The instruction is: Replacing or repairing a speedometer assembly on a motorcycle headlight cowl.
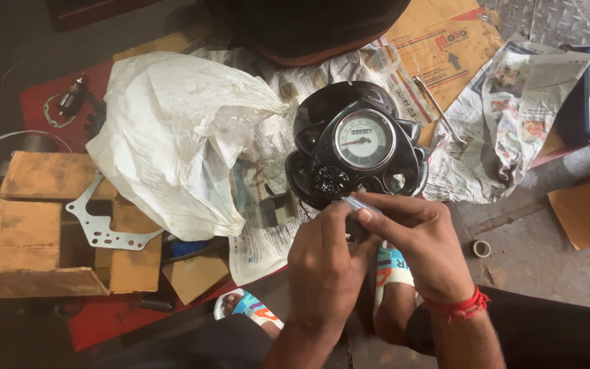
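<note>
Instrument cluster (pixel 360 154): black, glossy housing with round speedometer dial, lying on newspaper (pixel 268 239) beside white plastic bag (pixel 172 137). Probably rigid but slippery, glass fragile; best gripped by outer rim. Left hand (pixel 326 263) and right hand (pixel 421 242) both pinched on small pale part (pixel 358 203) at lower edge.

A single view, from a camera worn on the person's head, looks almost straight down onto a workshop floor spread with newspaper (pixel 278 246). It sits close, about an arm's reach above the work. The left hand (pixel 322 263) and right hand (pixel 418 242) enter from 6 o'clock and meet just below centre, touching the lower edge of the black speedometer housing (pixel 356 147), which lies at centre. A white plastic bag (pixel 172 137) fills 10 o'clock, a cardboard box (pixel 42 225) 8 o'clock, a brown carton sheet (pixel 445 48) 1 o'clock.
</note>
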